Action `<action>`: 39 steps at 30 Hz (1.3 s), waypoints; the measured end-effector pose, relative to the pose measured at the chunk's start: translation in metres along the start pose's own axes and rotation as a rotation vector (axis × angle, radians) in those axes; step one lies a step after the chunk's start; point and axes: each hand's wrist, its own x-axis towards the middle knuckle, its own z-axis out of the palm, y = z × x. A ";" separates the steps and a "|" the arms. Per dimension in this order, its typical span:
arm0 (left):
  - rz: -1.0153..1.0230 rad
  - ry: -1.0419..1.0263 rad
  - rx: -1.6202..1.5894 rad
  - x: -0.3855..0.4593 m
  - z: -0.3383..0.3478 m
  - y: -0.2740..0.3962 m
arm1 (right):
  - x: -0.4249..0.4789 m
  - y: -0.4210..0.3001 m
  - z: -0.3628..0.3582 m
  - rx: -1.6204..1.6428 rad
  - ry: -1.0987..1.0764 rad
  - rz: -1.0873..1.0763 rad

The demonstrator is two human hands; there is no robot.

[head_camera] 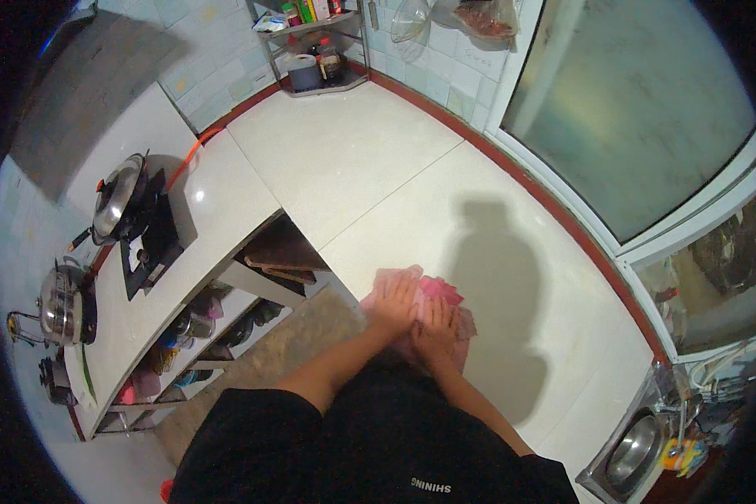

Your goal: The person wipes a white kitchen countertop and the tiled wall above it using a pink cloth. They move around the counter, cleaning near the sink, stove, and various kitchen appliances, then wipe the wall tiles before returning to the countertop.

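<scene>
A pink cloth [441,290] lies bunched on the pale tiled countertop [378,183], near its front edge. Both hands rest on it side by side, palms down. My left hand [395,307] presses on the paler left part of the cloth, its fingers pointing away from me. My right hand [436,331] lies just to the right, on the darker pink and brownish folds. The thumbs are close together. Part of the cloth hangs toward my black shirt, and its lower end is partly hidden by the hands and forearms.
A lidded wok [118,196] sits on a black gas stove [154,252] at left, with a steel pot [61,305] beyond. Open shelves [233,327] lie under that counter. A corner rack [315,91] with bottles stands at the back. A steel sink [635,448] is at lower right.
</scene>
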 end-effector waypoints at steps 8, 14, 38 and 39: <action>-0.010 -0.034 -0.020 0.014 0.018 -0.013 | 0.021 0.001 0.006 0.025 0.082 0.007; 0.000 -0.090 -0.062 0.040 0.000 -0.018 | 0.040 0.002 0.014 -0.015 0.041 0.044; 0.213 -0.307 -0.044 0.157 0.032 -0.169 | 0.191 -0.057 0.082 -0.043 -0.003 0.310; 0.236 -0.303 -0.034 0.163 0.032 -0.174 | 0.197 -0.060 0.082 -0.045 -0.002 0.328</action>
